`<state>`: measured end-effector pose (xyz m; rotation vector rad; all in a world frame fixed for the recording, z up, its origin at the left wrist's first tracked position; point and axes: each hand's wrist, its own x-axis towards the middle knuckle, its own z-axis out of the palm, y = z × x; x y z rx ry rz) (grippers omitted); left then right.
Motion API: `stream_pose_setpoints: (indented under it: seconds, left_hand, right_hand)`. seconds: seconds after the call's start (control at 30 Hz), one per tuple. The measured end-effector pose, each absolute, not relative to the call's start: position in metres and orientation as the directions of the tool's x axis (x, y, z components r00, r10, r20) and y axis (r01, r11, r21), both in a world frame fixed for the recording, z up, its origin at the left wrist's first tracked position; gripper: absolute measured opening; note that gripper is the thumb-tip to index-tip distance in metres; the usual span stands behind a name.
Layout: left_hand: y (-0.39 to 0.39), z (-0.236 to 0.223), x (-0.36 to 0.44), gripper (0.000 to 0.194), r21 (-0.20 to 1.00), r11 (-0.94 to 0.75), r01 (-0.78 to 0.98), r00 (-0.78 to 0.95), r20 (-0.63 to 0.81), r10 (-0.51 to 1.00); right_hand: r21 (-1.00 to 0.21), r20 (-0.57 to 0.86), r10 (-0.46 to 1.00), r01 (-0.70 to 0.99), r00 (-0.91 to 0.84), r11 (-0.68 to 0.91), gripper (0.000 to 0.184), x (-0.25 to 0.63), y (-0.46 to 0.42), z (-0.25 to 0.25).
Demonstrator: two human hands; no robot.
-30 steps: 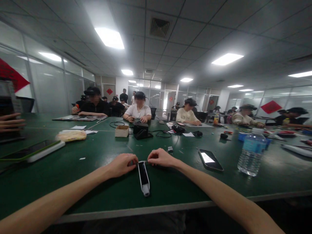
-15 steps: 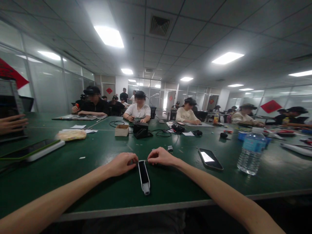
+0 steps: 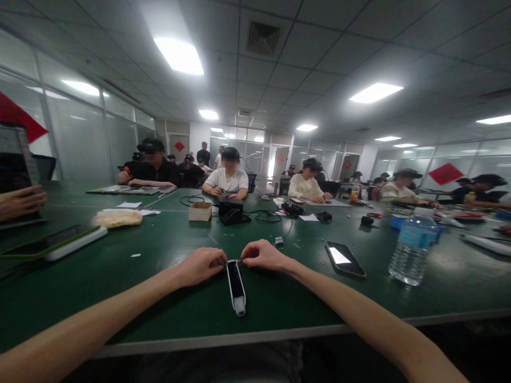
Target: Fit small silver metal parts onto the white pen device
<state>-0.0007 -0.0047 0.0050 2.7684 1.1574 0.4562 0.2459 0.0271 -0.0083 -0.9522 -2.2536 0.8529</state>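
A long narrow device [image 3: 237, 287] with a white rim, a black inside and a pale grey end piece lies on the green table, its grey end towards me. At its far left corner is my left hand [image 3: 205, 264], fingers curled into a pinch and a ring on one finger. My right hand [image 3: 263, 255] pinches close by the far right corner, with a small dark bit showing at its fingertips. What either hand holds is too small to make out. Just beyond my right hand sits a small metallic piece [image 3: 278, 241].
To the right are a phone [image 3: 345, 259] and a water bottle [image 3: 413, 250]. A small open box [image 3: 200, 211] and a black case [image 3: 231, 210] stand ahead. At left lie a wrapped packet [image 3: 117, 218] and a green-edged tablet [image 3: 48, 240]. Several people sit around the table.
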Motion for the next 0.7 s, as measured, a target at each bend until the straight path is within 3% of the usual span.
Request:
stream_pose_setpoints:
  seconds: [0.7]
  left_hand:
    - [-0.0053,0.0064,-0.0005,0.017,0.228,-0.706,0.67,0.668,0.229,0.708]
  right_hand:
    - [-0.699,0.248,0.749,0.422,-0.615,0.578,0.02,0.2479,0.0294,-0.0097]
